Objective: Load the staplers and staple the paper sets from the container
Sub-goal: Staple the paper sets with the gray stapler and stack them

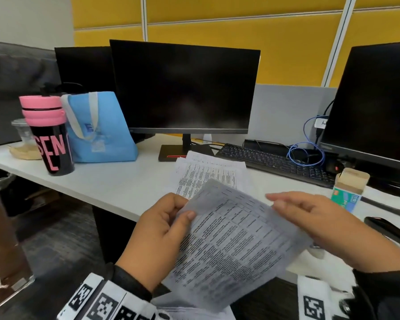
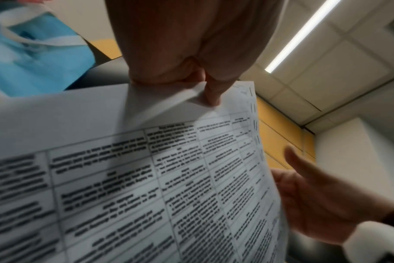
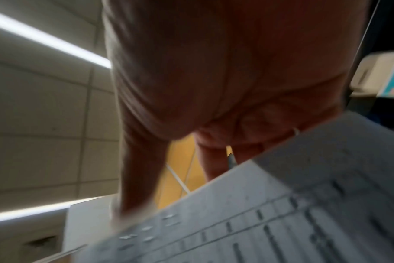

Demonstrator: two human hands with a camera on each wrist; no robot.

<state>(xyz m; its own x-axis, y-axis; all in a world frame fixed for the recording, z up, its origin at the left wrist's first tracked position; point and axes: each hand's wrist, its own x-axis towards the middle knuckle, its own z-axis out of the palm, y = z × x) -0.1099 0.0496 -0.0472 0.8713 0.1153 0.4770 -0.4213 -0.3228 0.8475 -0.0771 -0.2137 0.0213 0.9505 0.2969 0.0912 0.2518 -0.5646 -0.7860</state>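
Note:
I hold a printed paper set [image 1: 236, 245] tilted up in front of me, over the near edge of the desk. My left hand [image 1: 185, 210] pinches its upper left edge, thumb on the printed face and fingers behind; the left wrist view shows that corner [image 2: 198, 96] bent under the grip. My right hand [image 1: 277, 202] lies at the sheet's right edge with straight fingers, its palm [image 2: 315, 195] behind the paper. In the blurred right wrist view its thumb [image 3: 137, 178] reaches the paper [image 3: 281, 213]. More printed sheets [image 1: 208, 172] lie on the desk beyond. A black stapler [image 1: 388, 229] lies at the right.
A small green and blue box [image 1: 346, 197] with an open flap stands near the stapler. On the white desk [image 1: 116, 181] are a monitor [image 1: 185, 88], a keyboard [image 1: 275, 162], a blue bag [image 1: 102, 132] and a pink-lidded tumbler [image 1: 49, 135]. More paper [image 1: 194, 312] lies near my lap.

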